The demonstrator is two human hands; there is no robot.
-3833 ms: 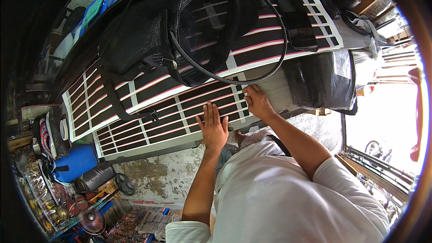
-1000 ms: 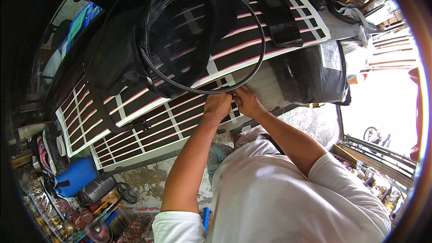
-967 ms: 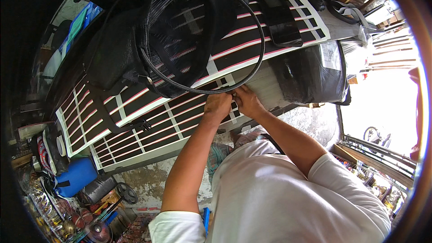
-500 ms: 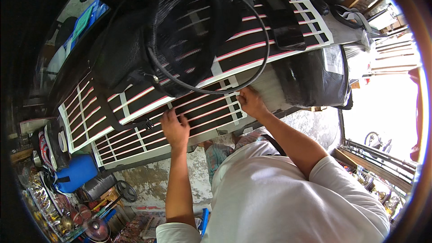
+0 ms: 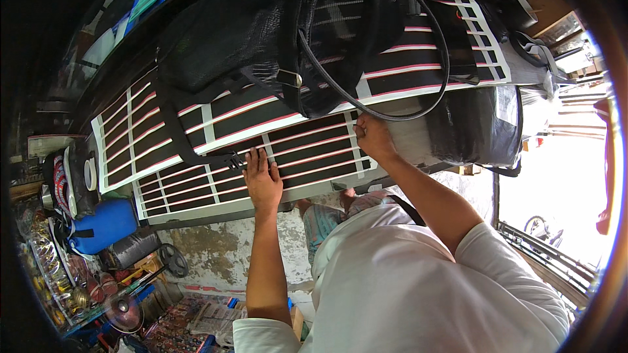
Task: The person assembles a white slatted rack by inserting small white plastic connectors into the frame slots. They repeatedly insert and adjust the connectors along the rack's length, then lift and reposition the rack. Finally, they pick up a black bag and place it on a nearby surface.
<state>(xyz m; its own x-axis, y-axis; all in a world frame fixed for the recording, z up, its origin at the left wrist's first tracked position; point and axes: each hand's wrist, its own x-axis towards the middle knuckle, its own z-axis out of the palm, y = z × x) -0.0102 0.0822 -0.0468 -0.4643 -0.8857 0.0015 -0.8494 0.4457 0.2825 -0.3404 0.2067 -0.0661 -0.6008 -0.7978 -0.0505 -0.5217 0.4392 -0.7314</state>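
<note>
A lower sheet (image 5: 314, 168) of long black strips, edged with thin white and reddish lines and crossed by pale bands, lies on a grey surface. My left hand (image 5: 263, 182) rests flat on it with the fingers stretched out. Near the sheet's right end, my right hand (image 5: 376, 138) has its fingers curled together at the pale cross band. What its fingertips pinch, if anything, is hidden. Behind lies a larger upper sheet (image 5: 150, 150) of similar strips, overlapping the lower one. A black bag (image 5: 222, 46) covers part of it, its strap buckle (image 5: 232, 160) hanging close to my left hand.
A black cable loop (image 5: 447, 59) arches over the upper sheet. To the right sit a dark flat object (image 5: 463, 59) and a black wrapped package (image 5: 481, 127). Lower left hold a blue container (image 5: 104, 227), a fan (image 5: 124, 312) and clutter. A peeling wall (image 5: 216, 255) stands below the surface.
My view has shifted, so the sheets and bag sit differently in it. My left hand has flattened its fingers onto the lower sheet. The right hand stays near that sheet's right end.
</note>
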